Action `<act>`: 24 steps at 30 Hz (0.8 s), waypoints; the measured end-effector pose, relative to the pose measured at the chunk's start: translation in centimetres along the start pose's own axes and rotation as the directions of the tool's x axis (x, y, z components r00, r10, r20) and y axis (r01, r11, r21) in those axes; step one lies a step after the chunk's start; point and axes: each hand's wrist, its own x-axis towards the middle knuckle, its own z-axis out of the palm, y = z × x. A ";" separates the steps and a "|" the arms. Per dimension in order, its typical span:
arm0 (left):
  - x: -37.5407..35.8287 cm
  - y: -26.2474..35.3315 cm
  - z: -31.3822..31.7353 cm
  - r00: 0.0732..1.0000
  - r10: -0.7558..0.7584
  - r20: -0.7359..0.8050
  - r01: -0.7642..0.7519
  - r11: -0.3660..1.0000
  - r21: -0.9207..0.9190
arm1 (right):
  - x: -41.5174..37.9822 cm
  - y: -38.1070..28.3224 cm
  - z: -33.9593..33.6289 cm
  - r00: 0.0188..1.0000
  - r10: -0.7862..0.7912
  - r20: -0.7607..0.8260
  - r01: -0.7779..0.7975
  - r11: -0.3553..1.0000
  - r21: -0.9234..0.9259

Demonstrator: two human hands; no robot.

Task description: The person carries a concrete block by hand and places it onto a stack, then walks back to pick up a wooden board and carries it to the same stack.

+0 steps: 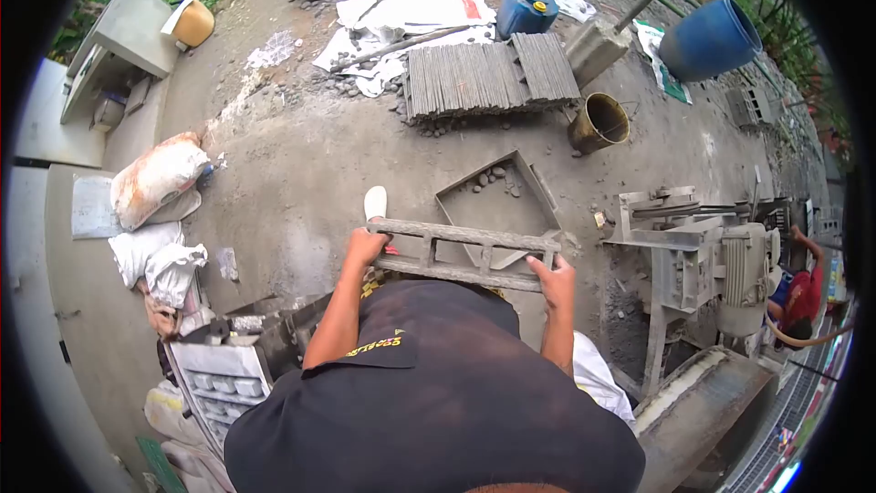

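A long grey block frame [456, 252] with rectangular openings is held level in front of my body, across the waist. My left hand [367, 246] grips its left end, with the fingers wrapped round the edge. At the right end my right hand [553, 276] is closed on the frame, thumb on the upper side. Beyond the frame, a shallow square metal tray [538, 184] lies on the ground with some stones in it. One white shoe [375, 203] shows beside the frame's left end.
Stacked grey slabs [465, 80], a blue jerrycan [526, 11], a rusty bucket [599, 122] and a blue barrel [710, 39] stand ahead. Filled sacks [159, 180] lie left. Machinery [680, 265] stands right, with a person in red [803, 297] beyond. A moulding machine [224, 374] is at lower left.
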 end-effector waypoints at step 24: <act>28.1 22.3 -2.2 0.883 0.363 0.297 -0.469 0.667 0.579 | 10.6 -0.1 14.7 0.932 0.329 -0.154 -0.277 0.918 0.284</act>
